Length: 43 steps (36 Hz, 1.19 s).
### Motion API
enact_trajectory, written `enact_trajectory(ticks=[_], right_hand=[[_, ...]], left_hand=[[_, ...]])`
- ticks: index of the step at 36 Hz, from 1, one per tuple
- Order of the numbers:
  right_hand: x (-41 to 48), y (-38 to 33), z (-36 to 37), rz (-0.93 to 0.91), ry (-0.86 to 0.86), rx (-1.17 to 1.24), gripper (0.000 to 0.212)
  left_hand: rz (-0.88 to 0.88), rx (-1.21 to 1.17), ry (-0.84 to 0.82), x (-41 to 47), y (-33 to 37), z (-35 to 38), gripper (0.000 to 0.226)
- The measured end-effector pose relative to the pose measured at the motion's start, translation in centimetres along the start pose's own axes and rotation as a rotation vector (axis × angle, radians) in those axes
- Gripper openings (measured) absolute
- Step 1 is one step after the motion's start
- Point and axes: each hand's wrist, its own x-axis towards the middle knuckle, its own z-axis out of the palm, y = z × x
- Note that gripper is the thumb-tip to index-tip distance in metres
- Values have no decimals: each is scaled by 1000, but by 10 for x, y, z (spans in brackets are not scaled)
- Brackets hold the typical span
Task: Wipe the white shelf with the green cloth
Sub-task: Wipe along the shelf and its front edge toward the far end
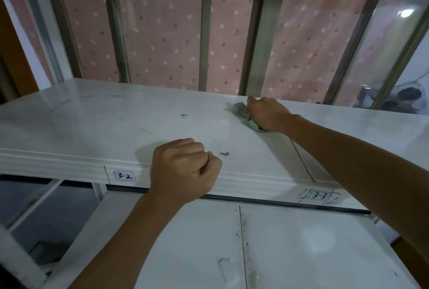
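The white shelf (97, 123) runs across the view, its top marked with dark smudges and specks of dust near the front edge. Far back on it, close to the window, my right hand (267, 113) grips the crumpled green cloth (242, 111) and presses it against the surface. Only the cloth's left side and a corner below the hand show. My left hand (183, 170) is curled into a fist holding nothing and rests on the shelf's front edge.
A metal window frame (205, 33) with a pink dotted curtain behind the glass stands right behind the shelf. Labels 3-2 (125, 176) and 3-3 (320, 195) sit on the front lip. A lower white shelf (301, 242) lies below.
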Motion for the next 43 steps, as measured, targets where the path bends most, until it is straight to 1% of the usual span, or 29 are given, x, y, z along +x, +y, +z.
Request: enact_trajectory(ticks=[4, 7, 12, 17, 20, 22, 25, 29, 32, 37, 39, 41, 43], right_hand=[[36, -1, 10, 29, -4, 2, 29], [61, -4, 14, 8, -22, -28, 32], [99, -16, 15, -76, -21, -44, 36], [123, -35, 16, -221, -3, 18, 31], [119, -50, 11, -345, -4, 109, 25], [110, -61, 7, -465, 17, 141, 22], [86, -78, -3, -659, 93, 115, 22], [38, -96, -21, -901, 152, 98, 28], [16, -99, -24, -1023, 226, 116, 24], [-6, -93, -28, -1117, 317, 175, 19], [-9, -91, -27, -1120, 335, 176, 15], [-7, -91, -26, -1047, 348, 160, 17], [-4, -89, -26, -940, 360, 179, 26]], left_hand=[[-11, 16, 7, -1, 0, -1, 48], [-14, 19, 15, 0, 1, 0, 47], [-72, 33, 11, 1, 0, 1, 47], [-118, 64, -26, 6, 1, 1, 46], [-135, 106, -41, 6, 3, 2, 47], [-129, 128, -29, 5, 5, 1, 48], [-111, 160, -2, 2, 10, 0, 49], [-72, 221, 2, -2, 15, -1, 51], [-66, 260, 2, -2, 17, -3, 50], [-29, 242, 14, -1, 18, -6, 48], [-13, 223, 15, -3, 17, -9, 49], [-12, 210, -7, -8, 15, -13, 50], [-28, 177, -32, -15, 11, -16, 51]])
